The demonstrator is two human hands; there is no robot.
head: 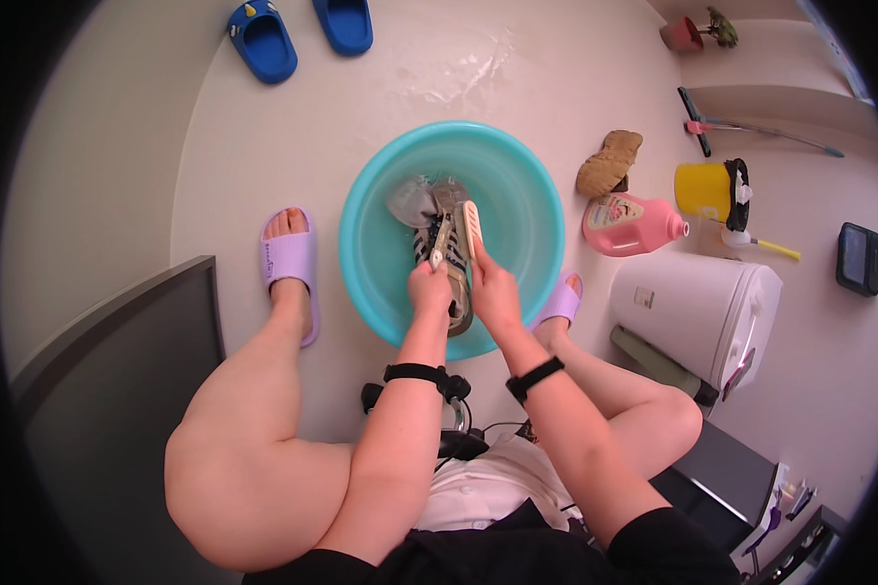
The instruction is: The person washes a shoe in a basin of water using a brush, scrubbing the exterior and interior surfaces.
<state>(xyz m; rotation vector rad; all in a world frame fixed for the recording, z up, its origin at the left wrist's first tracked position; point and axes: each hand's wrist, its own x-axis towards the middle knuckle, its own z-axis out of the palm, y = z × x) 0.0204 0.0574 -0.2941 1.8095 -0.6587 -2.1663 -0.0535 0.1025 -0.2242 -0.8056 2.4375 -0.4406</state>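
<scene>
A turquoise plastic basin [351,292] stands on the floor between my feet, with water in it. Inside lies a wet sneaker [457,256] with dark stripes, its toe pointing away from me. My left hand [432,289] grips the sneaker near its tongue; a pale strip shows above the fingers. In my right hand [494,292] is a scrub brush [471,223] with a peach handle, held along the sneaker's right side. Its bristles are mostly hidden. A greyish-white item [413,203], perhaps another shoe, lies beside the sneaker's toe.
Right of the basin are a pink detergent jug [618,225], a brown shoe-shaped item [609,164], a white lidded bin [688,314] and a yellow bucket [702,191]. Blue slippers [267,51] lie far left. A dark panel [132,409] stands at my left. The floor [453,80] beyond looks wet.
</scene>
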